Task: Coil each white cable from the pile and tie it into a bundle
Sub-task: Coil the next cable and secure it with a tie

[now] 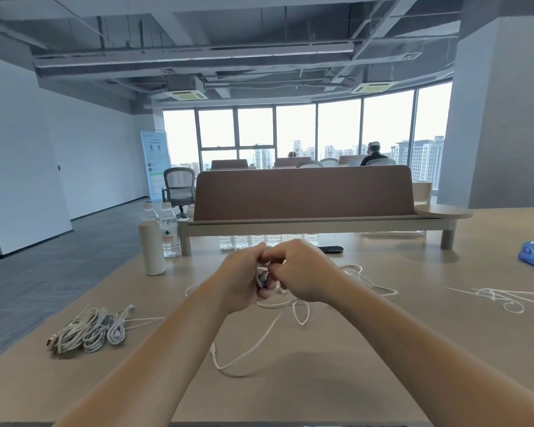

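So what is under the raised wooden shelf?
A row of clear plastic bottles and a flat black object; the left hand and right hand hide some bottle bases.

Daylight pours through the far windows (296,134), which blow out to near white, leaving the ceiling (228,41) dim and bluish. A faint, soft shadow falls on the table (305,380) in the foreground. Wide-angle distortion tilts the pillar (500,103) and stretches the frame's edges. The white cable (272,325) and the coiled bundles (90,331) look slightly soft.
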Motion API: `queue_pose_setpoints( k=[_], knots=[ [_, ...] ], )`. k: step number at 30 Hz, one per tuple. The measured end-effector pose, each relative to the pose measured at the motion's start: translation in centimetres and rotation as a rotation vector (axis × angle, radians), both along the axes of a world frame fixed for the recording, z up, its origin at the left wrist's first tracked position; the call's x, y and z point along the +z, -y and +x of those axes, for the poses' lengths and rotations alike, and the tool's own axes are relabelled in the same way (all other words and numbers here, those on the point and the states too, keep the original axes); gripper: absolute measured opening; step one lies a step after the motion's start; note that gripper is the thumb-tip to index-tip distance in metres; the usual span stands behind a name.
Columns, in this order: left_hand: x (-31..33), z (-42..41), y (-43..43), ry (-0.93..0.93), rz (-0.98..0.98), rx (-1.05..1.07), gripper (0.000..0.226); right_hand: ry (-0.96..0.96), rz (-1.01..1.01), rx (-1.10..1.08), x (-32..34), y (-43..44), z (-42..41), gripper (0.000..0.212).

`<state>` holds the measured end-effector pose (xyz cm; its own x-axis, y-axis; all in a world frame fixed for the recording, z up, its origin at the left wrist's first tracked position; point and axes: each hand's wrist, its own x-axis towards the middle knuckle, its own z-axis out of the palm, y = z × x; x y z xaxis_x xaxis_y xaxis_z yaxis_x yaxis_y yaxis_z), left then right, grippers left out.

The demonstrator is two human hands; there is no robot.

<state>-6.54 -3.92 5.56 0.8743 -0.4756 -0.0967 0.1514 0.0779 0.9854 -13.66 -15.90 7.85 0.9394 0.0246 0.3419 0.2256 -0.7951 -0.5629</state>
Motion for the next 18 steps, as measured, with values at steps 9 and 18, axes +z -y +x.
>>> queue_pose_setpoints(
  k=[9, 18],
  knots=[
    [0.5, 1.1, -1.0, -0.072, -0.124, 0.137, 0.045, -0.119, 0.331, 0.066, -1.4, 1.8, -0.2, 0.013],
    [1.7, -0.1, -0.3, -0.183, -0.329, 0.168, 0.053, -0.171, 0.337, 0.03, -2.3, 0.7, 0.2, 0.029]
  ],
)
